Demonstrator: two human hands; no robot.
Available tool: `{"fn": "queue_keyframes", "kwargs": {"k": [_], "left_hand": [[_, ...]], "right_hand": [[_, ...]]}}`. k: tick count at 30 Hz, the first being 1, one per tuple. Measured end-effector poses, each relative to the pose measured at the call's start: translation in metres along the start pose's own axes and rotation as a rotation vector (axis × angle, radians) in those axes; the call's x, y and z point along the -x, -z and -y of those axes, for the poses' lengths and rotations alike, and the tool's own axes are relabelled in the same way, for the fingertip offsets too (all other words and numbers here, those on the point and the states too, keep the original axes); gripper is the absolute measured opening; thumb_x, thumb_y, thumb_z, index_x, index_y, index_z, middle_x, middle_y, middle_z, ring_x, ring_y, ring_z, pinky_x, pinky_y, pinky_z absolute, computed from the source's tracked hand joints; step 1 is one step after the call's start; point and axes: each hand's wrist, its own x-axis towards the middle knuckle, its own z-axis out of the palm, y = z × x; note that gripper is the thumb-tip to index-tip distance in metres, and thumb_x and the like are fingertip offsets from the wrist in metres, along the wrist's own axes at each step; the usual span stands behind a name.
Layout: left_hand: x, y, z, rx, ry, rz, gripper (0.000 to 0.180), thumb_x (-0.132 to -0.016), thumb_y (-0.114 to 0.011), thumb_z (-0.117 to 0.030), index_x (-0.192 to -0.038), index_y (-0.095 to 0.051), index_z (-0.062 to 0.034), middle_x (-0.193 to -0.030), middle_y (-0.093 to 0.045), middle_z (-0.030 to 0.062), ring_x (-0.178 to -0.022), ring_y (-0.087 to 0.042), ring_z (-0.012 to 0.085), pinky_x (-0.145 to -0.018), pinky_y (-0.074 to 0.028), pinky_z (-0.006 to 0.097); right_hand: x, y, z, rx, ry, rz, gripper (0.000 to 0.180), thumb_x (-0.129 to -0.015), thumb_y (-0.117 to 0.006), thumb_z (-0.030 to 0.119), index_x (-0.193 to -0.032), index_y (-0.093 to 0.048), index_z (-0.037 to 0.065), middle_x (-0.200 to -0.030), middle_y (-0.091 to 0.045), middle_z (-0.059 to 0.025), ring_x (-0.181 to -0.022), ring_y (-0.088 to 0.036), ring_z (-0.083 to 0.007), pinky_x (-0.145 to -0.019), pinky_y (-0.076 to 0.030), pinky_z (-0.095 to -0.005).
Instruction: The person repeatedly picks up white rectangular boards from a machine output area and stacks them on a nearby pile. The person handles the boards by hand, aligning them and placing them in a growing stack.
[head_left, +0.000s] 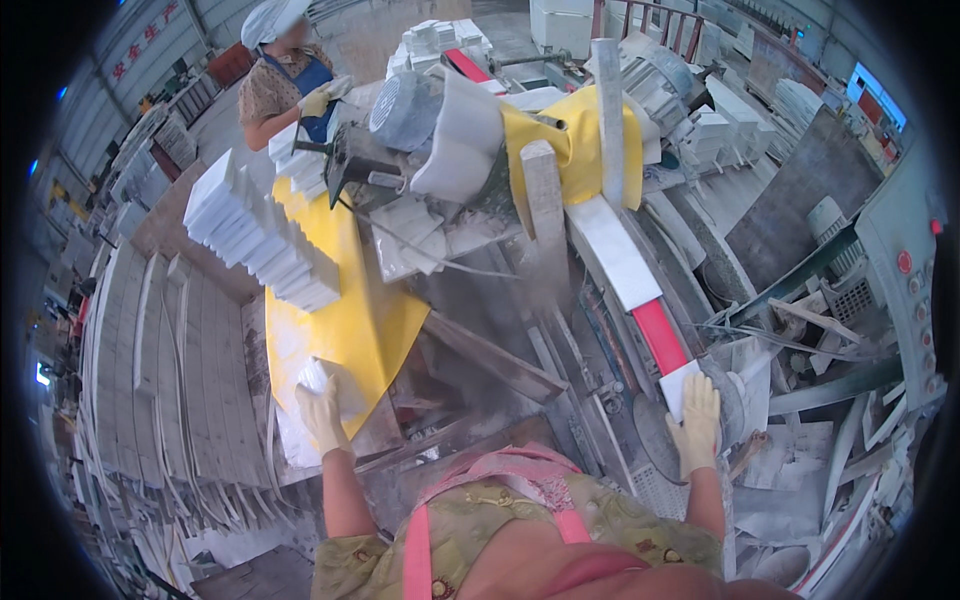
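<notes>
My left hand (322, 412), in a pale glove, grips a small white stone block (322, 378) at the near edge of a yellow sheet (360, 320). My right hand (696, 422), also gloved, rests flat on the near end of a long white and red rail (640, 300) beside a round grey disc (735, 395). The rail runs up toward a dusty cutting machine with a grey motor (405, 110) and a yellow guard (570, 140). A row of white blocks (262, 240) lies stacked on the yellow sheet beyond my left hand.
Another person (285, 75) in a blue apron and gloves stands at the machine's far side, handling white pieces. Stacked pale slabs (170, 370) fill the left. A control panel with red buttons (905, 280) stands at right. Broken white offcuts (800, 480) litter the lower right.
</notes>
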Motion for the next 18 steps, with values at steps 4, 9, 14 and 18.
{"fn": "queue_keyframes", "kwargs": {"k": [4, 9, 14, 18], "left_hand": [[-0.011, -0.003, 0.016, 0.11, -0.044, -0.002, 0.07, -0.084, -0.078, -0.029, -0.135, -0.048, 0.0083, -0.123, -0.063, 0.0277, -0.111, -0.063, 0.0394, -0.095, -0.05, 0.045], [-0.028, -0.005, 0.037, 0.163, -0.045, 0.01, 0.073, -0.082, -0.08, -0.029, -0.135, -0.049, 0.0085, -0.124, -0.063, 0.0261, -0.114, -0.062, 0.0371, -0.097, -0.05, 0.043], [-0.036, -0.004, 0.037, 0.117, -0.049, 0.011, 0.073, -0.081, -0.08, -0.029, -0.135, -0.049, 0.0085, -0.124, -0.063, 0.026, -0.114, -0.062, 0.037, -0.097, -0.05, 0.043], [-0.037, -0.002, 0.032, 0.097, -0.049, 0.012, 0.073, -0.081, -0.08, -0.03, -0.135, -0.05, 0.0085, -0.125, -0.062, 0.026, -0.114, -0.062, 0.0369, -0.097, -0.05, 0.043]], "right_hand": [[-0.021, -0.028, 0.001, 0.04, 0.039, -0.108, 0.091, -0.082, -0.079, 0.031, -0.155, -0.035, 0.001, -0.161, -0.033, -0.0199, -0.151, -0.029, -0.0393, -0.126, -0.019, -0.0506], [-0.02, -0.021, -0.021, -0.27, 0.047, -0.087, 0.077, -0.084, -0.073, 0.02, -0.15, -0.041, -0.002, -0.151, -0.047, -0.0218, -0.145, -0.041, -0.0354, -0.123, -0.028, -0.0507], [-0.045, 0.008, -0.013, -0.014, 0.32, -0.249, 0.074, -0.084, -0.071, 0.017, -0.149, -0.043, -0.003, -0.147, -0.052, -0.0209, -0.14, -0.047, -0.0351, -0.12, -0.031, -0.0531], [-0.061, 0.024, -0.004, -0.138, 0.361, -0.125, 0.08, -0.08, -0.077, 0.021, -0.149, -0.043, -0.003, -0.149, -0.049, -0.02, -0.143, -0.042, -0.0335, -0.123, -0.028, -0.0527]]}}
